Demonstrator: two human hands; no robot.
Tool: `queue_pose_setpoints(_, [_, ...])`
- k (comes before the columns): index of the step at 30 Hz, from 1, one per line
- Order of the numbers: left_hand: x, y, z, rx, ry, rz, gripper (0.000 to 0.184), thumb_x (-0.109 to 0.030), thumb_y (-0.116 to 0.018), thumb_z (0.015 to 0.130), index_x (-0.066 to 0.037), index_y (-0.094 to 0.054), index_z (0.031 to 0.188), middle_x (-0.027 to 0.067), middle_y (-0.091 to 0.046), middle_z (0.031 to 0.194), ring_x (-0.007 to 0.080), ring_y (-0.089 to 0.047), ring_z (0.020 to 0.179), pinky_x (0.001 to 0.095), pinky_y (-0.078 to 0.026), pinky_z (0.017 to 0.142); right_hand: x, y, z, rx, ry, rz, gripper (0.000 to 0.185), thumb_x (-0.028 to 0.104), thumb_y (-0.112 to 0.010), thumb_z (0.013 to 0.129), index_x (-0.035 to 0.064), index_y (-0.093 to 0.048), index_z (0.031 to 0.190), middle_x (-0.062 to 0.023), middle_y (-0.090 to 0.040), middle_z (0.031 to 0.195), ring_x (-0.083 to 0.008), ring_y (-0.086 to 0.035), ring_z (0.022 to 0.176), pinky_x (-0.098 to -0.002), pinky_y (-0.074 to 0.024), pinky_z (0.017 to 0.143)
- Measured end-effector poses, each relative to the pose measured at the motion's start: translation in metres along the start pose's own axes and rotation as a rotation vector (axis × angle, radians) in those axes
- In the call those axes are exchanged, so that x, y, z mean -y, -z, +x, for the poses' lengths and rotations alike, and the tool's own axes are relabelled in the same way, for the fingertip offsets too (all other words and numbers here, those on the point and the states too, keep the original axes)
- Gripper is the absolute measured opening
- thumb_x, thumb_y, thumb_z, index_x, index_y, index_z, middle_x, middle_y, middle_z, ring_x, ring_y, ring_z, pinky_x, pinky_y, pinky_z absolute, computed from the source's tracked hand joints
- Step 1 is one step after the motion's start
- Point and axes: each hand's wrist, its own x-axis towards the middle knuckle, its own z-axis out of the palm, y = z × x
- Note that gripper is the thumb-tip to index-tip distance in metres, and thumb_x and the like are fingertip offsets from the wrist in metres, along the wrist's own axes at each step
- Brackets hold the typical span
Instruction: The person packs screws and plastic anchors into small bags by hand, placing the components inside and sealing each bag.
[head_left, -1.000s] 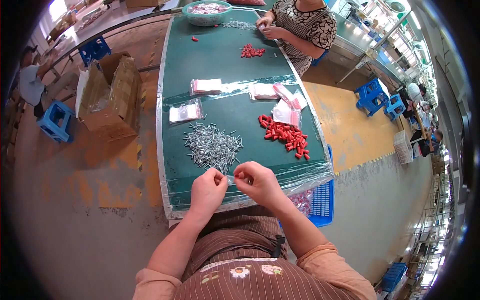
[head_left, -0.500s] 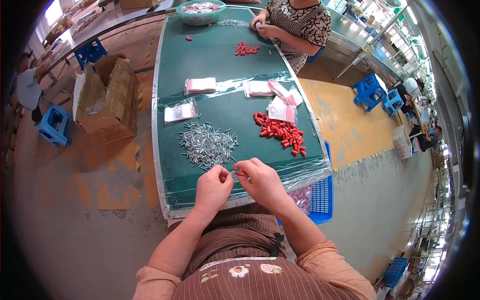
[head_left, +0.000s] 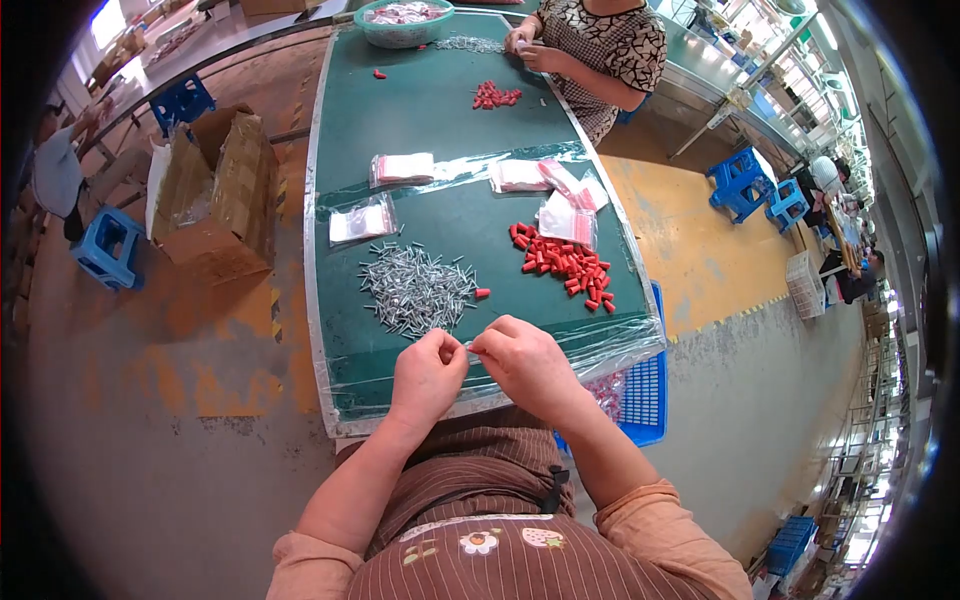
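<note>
My left hand (head_left: 430,375) and my right hand (head_left: 525,365) meet fingertip to fingertip over the table's near edge. Both are closed in a pinch; what they hold is small and mostly hidden, with a pale bit showing between them. Just beyond lies a heap of silver screw-like pieces (head_left: 415,290), with one red piece (head_left: 483,293) at its right side. Farther right is a pile of red cylindrical pieces (head_left: 565,265). Clear bags (head_left: 362,221) lie behind the silver heap, and more bags (head_left: 567,218) touch the red pile.
Across the green table (head_left: 400,120) a co-worker (head_left: 600,60) handles something small near a red pile (head_left: 495,95). A green basin (head_left: 403,25) stands at the far left. A blue basket (head_left: 645,400) is below the right edge; a cardboard box (head_left: 220,200) stands left.
A red piece now lies beside the silver heap; the red once seen at my right fingertips no longer shows. My fingertips have come together. The view has shifted slightly.
</note>
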Motion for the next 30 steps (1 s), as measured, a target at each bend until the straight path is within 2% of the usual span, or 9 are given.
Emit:
queue_pose_setpoints(2, [0.005, -0.002, 0.001, 0.014, -0.004, -0.043, 0.010, -0.008, -0.066, 0.088, 0.000, -0.062, 0.084, 0.0038, -0.064, 0.068, 0.0082, -0.058, 0.057, 0.0254, -0.047, 0.052, -0.001, -0.003, 0.000, 0.019, 0.004, -0.017, 0.008, 0.003, -0.066, 0.074, 0.0047, -0.063, 0.081, -0.0113, -0.059, 0.081, -0.0305, -0.061, 0.077, -0.0416, -0.0513, 0.068])
queue_pose_setpoints(5, [0.004, 0.000, 0.003, 0.092, 0.166, -0.235, 0.010, -0.007, -0.065, 0.089, 0.000, -0.062, 0.085, 0.0036, -0.064, 0.069, 0.0082, -0.059, 0.057, 0.0251, -0.047, 0.051, -0.001, -0.007, 0.001, -0.017, 0.039, -0.053, 0.008, 0.003, -0.066, 0.074, 0.0054, -0.063, 0.081, -0.0108, -0.058, 0.080, -0.0303, -0.061, 0.077, -0.0415, -0.0511, 0.068])
queue_pose_setpoints(9, [0.010, -0.001, 0.002, 0.016, 0.028, -0.099, 0.010, -0.007, -0.065, 0.089, 0.000, -0.061, 0.084, 0.0045, -0.065, 0.068, 0.0089, -0.059, 0.057, 0.0256, -0.048, 0.051, -0.003, -0.012, 0.000, -0.026, 0.081, -0.106, 0.007, 0.004, -0.066, 0.074, 0.0066, -0.063, 0.080, -0.0106, -0.058, 0.079, -0.0303, -0.062, 0.075, -0.0415, -0.0512, 0.066])
queue_pose_setpoints(14, [-0.002, 0.003, -0.004, -0.022, -0.139, 0.037, 0.010, -0.007, -0.066, 0.088, 0.000, -0.061, 0.083, 0.0057, -0.066, 0.068, 0.0096, -0.060, 0.058, 0.0256, -0.048, 0.052, 0.001, -0.008, 0.000, 0.092, -0.041, -0.075, 0.009, 0.006, -0.067, 0.077, 0.0064, -0.064, 0.085, -0.0116, -0.060, 0.080, -0.0327, -0.062, 0.074, -0.0432, -0.0517, 0.068])
queue_pose_setpoints(17, [-0.001, 0.004, -0.006, -0.033, -0.122, -0.010, 0.009, -0.007, -0.066, 0.087, 0.000, -0.062, 0.083, 0.0045, -0.065, 0.067, 0.0089, -0.059, 0.057, 0.0250, -0.047, 0.052, -0.003, -0.005, 0.005, 0.069, -0.109, 0.045, 0.011, 0.008, -0.069, 0.081, 0.0048, -0.065, 0.091, -0.0123, -0.062, 0.083, -0.0315, -0.064, 0.075, -0.0394, -0.0519, 0.066])
queue_pose_setpoints(19, [0.010, 0.006, -0.002, -0.033, -0.067, -0.046, 0.009, -0.007, -0.065, 0.088, -0.001, -0.061, 0.083, 0.0033, -0.064, 0.067, 0.0085, -0.059, 0.055, 0.0247, -0.047, 0.051, -0.012, -0.005, 0.011, 0.035, -0.161, 0.127, 0.013, 0.009, -0.069, 0.084, 0.0034, -0.065, 0.095, -0.0135, -0.064, 0.089, -0.0303, -0.065, 0.077, -0.0361, -0.0517, 0.067])
queue_pose_setpoints(23, [0.013, 0.012, -0.001, 0.006, 0.072, -0.159, 0.008, -0.006, -0.063, 0.090, -0.002, -0.061, 0.084, 0.0016, -0.062, 0.067, 0.0075, -0.057, 0.054, 0.0238, -0.046, 0.049, -0.044, -0.025, 0.030, -0.054, -0.186, -0.019, 0.017, 0.007, -0.068, 0.084, 0.0051, -0.066, 0.101, -0.0134, -0.063, 0.100, -0.0323, -0.065, 0.084, -0.0395, -0.0523, 0.074])
queue_pose_setpoints(26, [0.008, 0.014, -0.003, 0.003, 0.120, -0.213, 0.009, -0.007, -0.065, 0.087, 0.000, -0.062, 0.082, 0.0028, -0.062, 0.064, 0.0080, -0.058, 0.054, 0.0261, -0.047, 0.051, -0.068, -0.049, 0.036, 0.003, -0.126, -0.161, 0.017, 0.006, -0.065, 0.082, 0.0050, -0.065, 0.100, -0.0146, -0.062, 0.099, -0.0338, -0.064, 0.088, -0.0418, -0.0527, 0.077])
queue_pose_setpoints(30, [0.006, 0.022, -0.004, 0.009, 0.183, -0.268, 0.008, -0.006, -0.064, 0.088, 0.000, -0.061, 0.083, 0.0028, -0.062, 0.066, 0.0082, -0.058, 0.053, 0.0250, -0.048, 0.049, -0.072, -0.056, 0.039, 0.078, -0.152, -0.234, 0.006, 0.003, -0.058, 0.081, 0.0028, -0.059, 0.087, -0.0173, -0.059, 0.091, -0.0371, -0.063, 0.087, -0.0459, -0.0526, 0.075])
